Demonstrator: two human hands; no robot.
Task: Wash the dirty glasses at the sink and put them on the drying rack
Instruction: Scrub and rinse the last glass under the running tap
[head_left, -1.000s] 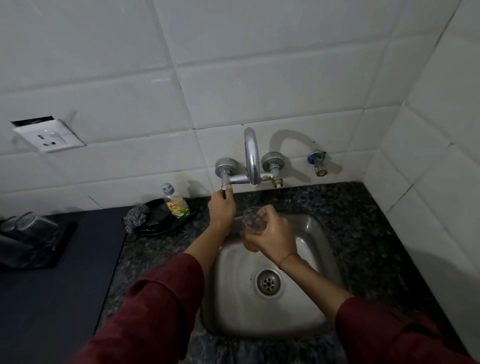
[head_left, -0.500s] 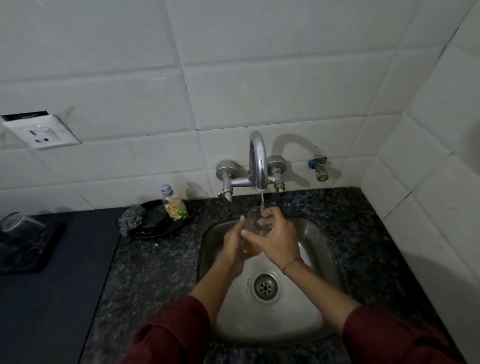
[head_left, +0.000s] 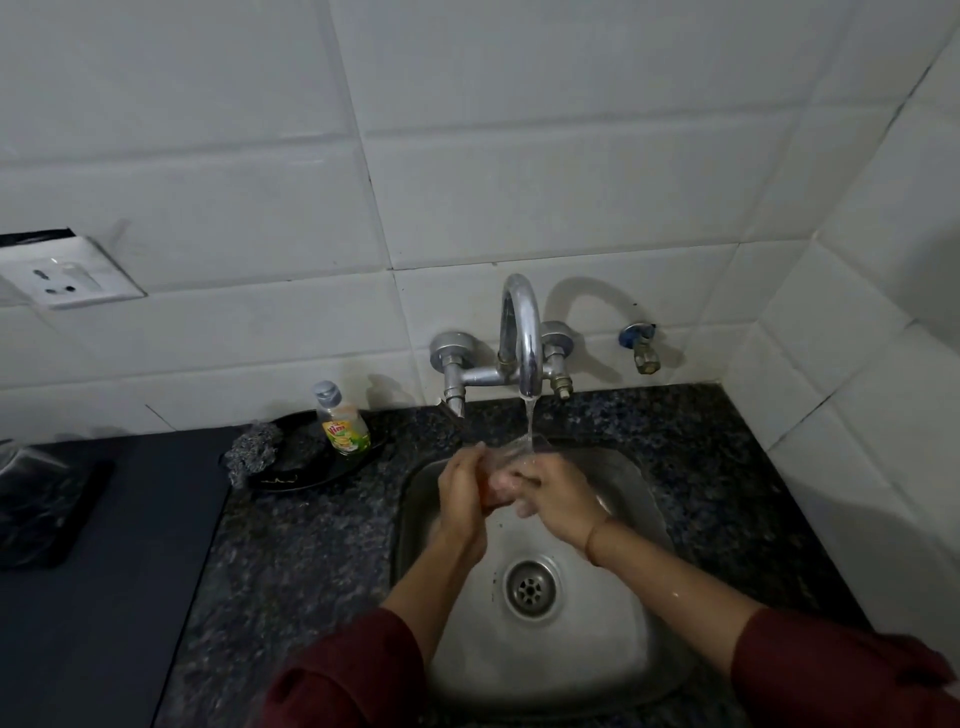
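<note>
A clear glass (head_left: 506, 467) with an orange tint near its base is tilted under the running tap (head_left: 522, 338), over the steel sink (head_left: 631, 623). My left hand (head_left: 460, 493) grips the glass from the left. My right hand (head_left: 553, 499) wraps it from the right, with fingers at its mouth. A thin stream of water (head_left: 530, 423) falls onto the rim. Much of the glass is hidden by both hands. The sink basin holds only its drain (head_left: 531, 587).
A dish soap bottle (head_left: 343, 426) and a steel scrubber (head_left: 254, 452) sit on a black dish (head_left: 291, 480) left of the sink. A dark tray with a clear glass item (head_left: 36, 493) lies at the far left. A small valve (head_left: 641, 348) juts from the wall.
My left hand left the tap handle and joined the right hand on the glass. Water now runs. The glass has tipped further under the stream.
</note>
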